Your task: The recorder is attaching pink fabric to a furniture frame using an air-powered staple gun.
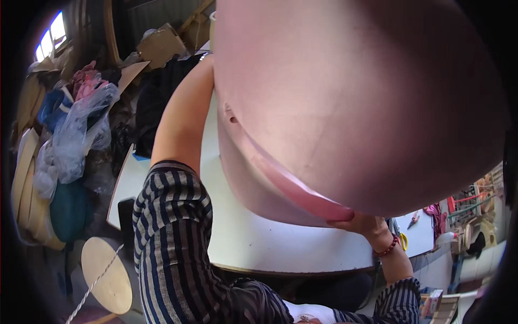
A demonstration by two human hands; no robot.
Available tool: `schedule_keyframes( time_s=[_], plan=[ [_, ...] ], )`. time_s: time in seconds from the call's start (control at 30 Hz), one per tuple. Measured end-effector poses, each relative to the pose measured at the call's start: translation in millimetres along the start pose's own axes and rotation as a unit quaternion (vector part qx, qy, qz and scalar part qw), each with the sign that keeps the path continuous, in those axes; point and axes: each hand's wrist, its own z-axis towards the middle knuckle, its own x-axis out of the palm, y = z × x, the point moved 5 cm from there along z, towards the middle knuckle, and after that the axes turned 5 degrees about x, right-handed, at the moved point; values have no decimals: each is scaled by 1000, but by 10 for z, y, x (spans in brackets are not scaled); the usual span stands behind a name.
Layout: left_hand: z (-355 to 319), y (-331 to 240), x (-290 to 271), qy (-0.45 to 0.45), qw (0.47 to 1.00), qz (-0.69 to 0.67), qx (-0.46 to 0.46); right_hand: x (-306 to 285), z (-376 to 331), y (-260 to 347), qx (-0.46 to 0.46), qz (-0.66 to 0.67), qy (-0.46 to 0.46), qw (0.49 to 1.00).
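A large, curved, pink fabric-covered piece fills the upper right, held up close above a white table. A shiny pink band runs along its lower rim, and a small hole shows at the band's upper left end. My right hand is closed on that rim at the band's lower end, its fingers partly hidden by the piece. My left arm reaches up along the piece's left side. The left hand itself is out of sight behind the piece.
Yellow-handled scissors and a small hand tool lie on the table's right side. Clear plastic bags and cloth are heaped at left. A round wooden disc stands at lower left, a twisted cord crossing it.
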Motion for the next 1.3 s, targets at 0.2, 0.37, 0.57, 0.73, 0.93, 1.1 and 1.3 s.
schedule_keyframes(
  time_s=[0.2,0.37,0.57,0.73,0.93,1.1,1.3],
  plan=[
    [396,-36,156,1,1000,6,-14,146,-109,-28,-101,59,-76,990],
    [374,-65,196,-9,1000,9,-16,-35,-28,10,-53,48,-63,995],
    [-52,1,-73,-29,999,-6,-24,-301,-66,200,-14,-6,-73,997],
    [-577,-2,-568,-34,998,-34,-45,-450,-351,334,-4,35,-65,997],
    [-1525,-151,-1292,-40,985,-127,-105,-596,-703,515,-33,104,-85,990],
    [-2314,-363,-1898,-30,936,-291,-197,-515,-1055,873,-27,184,-21,982],
    [-2798,-798,-2316,-32,820,-489,-295,-476,-1482,1089,10,235,-62,970]
  ],
)
